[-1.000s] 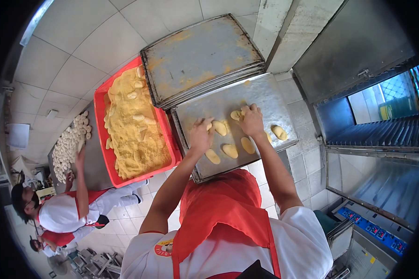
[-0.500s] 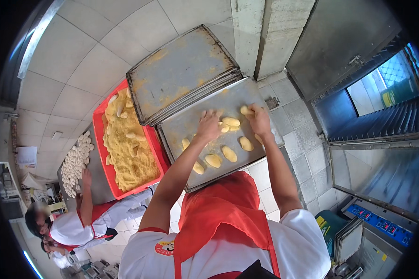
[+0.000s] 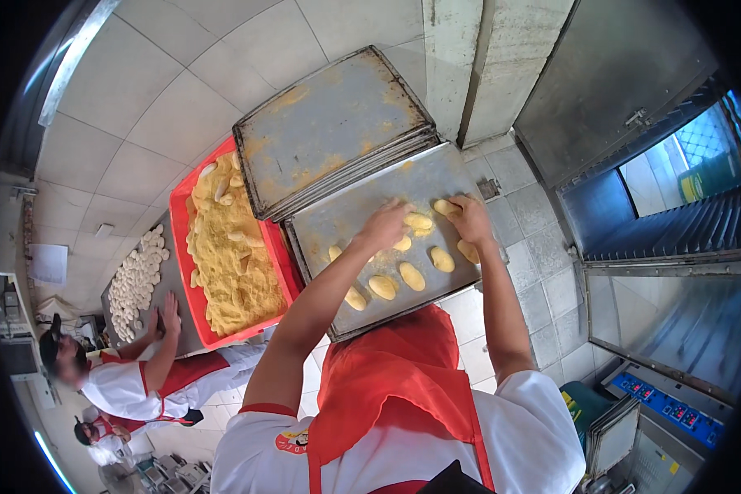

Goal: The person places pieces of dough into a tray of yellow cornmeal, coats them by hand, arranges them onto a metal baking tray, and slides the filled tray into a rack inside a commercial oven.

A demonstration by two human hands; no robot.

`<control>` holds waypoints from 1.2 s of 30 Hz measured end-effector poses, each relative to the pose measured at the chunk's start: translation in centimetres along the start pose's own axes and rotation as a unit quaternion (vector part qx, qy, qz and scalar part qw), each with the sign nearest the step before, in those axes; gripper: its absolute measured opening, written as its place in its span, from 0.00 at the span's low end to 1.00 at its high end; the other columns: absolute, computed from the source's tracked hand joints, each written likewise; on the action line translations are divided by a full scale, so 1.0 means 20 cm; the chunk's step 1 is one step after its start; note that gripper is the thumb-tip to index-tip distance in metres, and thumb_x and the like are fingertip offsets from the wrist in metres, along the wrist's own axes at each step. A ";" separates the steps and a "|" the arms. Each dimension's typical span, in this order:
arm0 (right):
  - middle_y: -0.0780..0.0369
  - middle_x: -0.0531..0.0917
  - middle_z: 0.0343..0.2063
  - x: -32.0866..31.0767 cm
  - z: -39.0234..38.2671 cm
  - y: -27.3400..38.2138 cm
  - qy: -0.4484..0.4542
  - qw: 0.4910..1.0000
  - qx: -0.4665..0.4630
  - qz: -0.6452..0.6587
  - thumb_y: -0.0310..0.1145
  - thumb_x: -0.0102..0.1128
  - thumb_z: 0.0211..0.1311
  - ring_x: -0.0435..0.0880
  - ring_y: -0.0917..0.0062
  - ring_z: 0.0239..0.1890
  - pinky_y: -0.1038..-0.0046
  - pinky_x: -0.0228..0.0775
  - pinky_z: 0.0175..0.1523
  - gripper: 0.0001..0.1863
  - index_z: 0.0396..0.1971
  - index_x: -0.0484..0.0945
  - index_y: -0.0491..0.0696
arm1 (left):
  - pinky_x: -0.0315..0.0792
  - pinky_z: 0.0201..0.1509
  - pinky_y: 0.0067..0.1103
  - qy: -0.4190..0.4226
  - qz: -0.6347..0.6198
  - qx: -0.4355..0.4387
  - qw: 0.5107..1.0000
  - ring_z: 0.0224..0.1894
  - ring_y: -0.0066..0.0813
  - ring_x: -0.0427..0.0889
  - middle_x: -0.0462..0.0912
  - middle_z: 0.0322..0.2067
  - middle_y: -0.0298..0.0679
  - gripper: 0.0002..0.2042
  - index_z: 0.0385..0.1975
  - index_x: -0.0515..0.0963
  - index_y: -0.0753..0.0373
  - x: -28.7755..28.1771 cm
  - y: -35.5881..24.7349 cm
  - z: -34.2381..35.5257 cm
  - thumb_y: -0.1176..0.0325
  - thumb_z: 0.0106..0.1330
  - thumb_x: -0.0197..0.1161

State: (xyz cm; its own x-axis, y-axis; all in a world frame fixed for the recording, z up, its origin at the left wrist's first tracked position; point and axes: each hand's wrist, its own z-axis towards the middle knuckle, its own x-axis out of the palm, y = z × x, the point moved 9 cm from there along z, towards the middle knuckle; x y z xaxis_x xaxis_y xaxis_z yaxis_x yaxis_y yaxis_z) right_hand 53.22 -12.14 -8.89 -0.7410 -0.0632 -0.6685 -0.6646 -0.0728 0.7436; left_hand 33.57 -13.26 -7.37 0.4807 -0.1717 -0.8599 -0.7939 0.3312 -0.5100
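A metal baking tray (image 3: 337, 218) holds several oval breaded pieces (image 3: 412, 276) laid in rows. My left hand (image 3: 384, 224) hovers low over the tray's middle, fingers bent, with the tips touching a breaded piece (image 3: 418, 221). At the tray's far right edge my right hand (image 3: 472, 219) pinches another breaded piece (image 3: 446, 207). Both forearms reach in from below over my red apron (image 3: 387, 387).
A red crate (image 3: 181, 247) of yellow crumbs with more pieces sits left of the tray. A stack of empty metal trays (image 3: 329, 132) lies beyond it. A co-worker (image 3: 132, 383) at far left handles a tray of white dough pieces (image 3: 136, 280). An open oven (image 3: 659, 206) stands right.
The view has shifted, so the trays sit lower and more central. Both hands have come closer together at the tray's far side, and more pieces lie in the near row.
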 end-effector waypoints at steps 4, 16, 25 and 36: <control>0.51 0.82 0.37 -0.14 -0.06 0.12 -0.141 0.986 -0.045 -0.071 0.24 0.66 0.48 0.81 0.54 0.42 0.61 0.73 0.50 0.12 0.36 0.83 0.44 | 0.68 0.60 0.39 0.110 -0.064 0.057 0.990 0.53 0.51 0.75 0.76 0.46 0.45 0.11 0.41 0.78 0.61 0.14 -0.11 0.13 0.74 0.58 0.61; 0.48 0.83 0.29 0.33 -0.12 0.22 -0.007 0.991 0.054 -0.120 0.29 0.59 0.53 0.83 0.52 0.35 0.53 0.75 0.40 0.05 0.27 0.82 0.46 | 0.63 0.67 0.35 -0.034 -0.008 0.067 0.997 0.62 0.45 0.68 0.73 0.57 0.40 0.13 0.42 0.82 0.58 -0.39 0.24 -0.24 0.68 0.57 0.66; 0.53 0.83 0.35 0.99 -0.23 1.53 0.057 0.982 -0.127 0.127 0.29 0.63 0.57 0.83 0.55 0.39 0.59 0.74 0.43 0.09 0.38 0.81 0.46 | 0.61 0.63 0.54 -0.128 0.232 -0.243 0.933 0.64 0.60 0.63 0.59 0.67 0.53 0.29 0.62 0.71 0.47 -1.12 1.69 -1.62 0.54 0.59 0.66; 0.48 0.83 0.31 2.41 0.19 2.01 0.209 0.925 -0.189 -0.256 0.42 0.63 0.61 0.81 0.50 0.41 0.55 0.70 0.47 0.15 0.32 0.80 0.43 | 0.70 0.57 0.40 -0.238 -0.010 -0.238 0.942 0.51 0.52 0.76 0.80 0.46 0.47 0.21 0.46 0.79 0.55 -1.16 1.86 -2.11 0.70 0.49 0.71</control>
State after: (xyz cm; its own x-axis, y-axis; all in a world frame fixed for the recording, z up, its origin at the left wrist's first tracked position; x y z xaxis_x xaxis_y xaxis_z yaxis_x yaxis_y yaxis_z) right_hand -9.53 -14.26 -11.25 -0.1838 -0.2962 -0.9373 -0.7786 -0.5382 0.3227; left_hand -22.74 -36.08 -7.40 0.5192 0.2990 -0.8006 -0.8059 -0.1407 -0.5751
